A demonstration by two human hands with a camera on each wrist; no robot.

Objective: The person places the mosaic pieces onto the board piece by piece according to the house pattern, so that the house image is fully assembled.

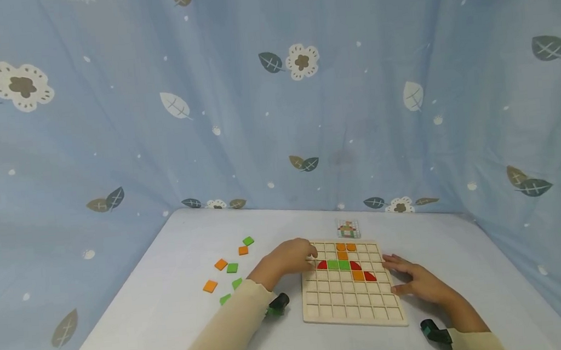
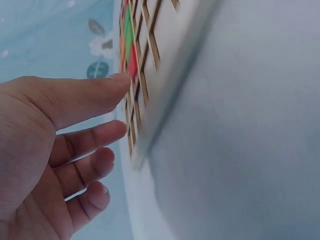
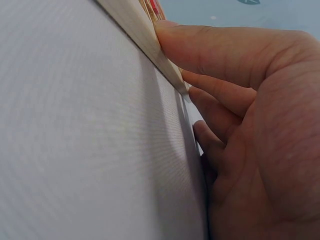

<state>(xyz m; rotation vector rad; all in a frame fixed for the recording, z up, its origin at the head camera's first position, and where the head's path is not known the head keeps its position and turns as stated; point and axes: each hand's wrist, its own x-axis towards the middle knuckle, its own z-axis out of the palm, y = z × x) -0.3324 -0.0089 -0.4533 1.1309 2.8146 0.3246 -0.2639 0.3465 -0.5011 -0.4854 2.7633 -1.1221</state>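
Observation:
A pale wooden grid board (image 1: 337, 297) lies on the white table, with red, green and orange pieces set in its upper half. My left hand (image 1: 294, 255) is over the board's upper left edge, close to a red rounded piece (image 1: 322, 265). Thumb and fingers of that hand stand apart in the left wrist view, and nothing shows between them. Along the right edge of the board, my right hand (image 1: 420, 284) rests with its fingers spread and loosely bent. Its thumb (image 3: 210, 47) touches the board's wooden rim in the right wrist view.
Loose orange and green square tiles (image 1: 232, 268) are scattered left of the board, some partly behind the left sleeve (image 1: 230, 324). Behind the board lies a small pattern card (image 1: 348, 229). A blue curtain (image 1: 234, 90) with leaves and flowers borders the table.

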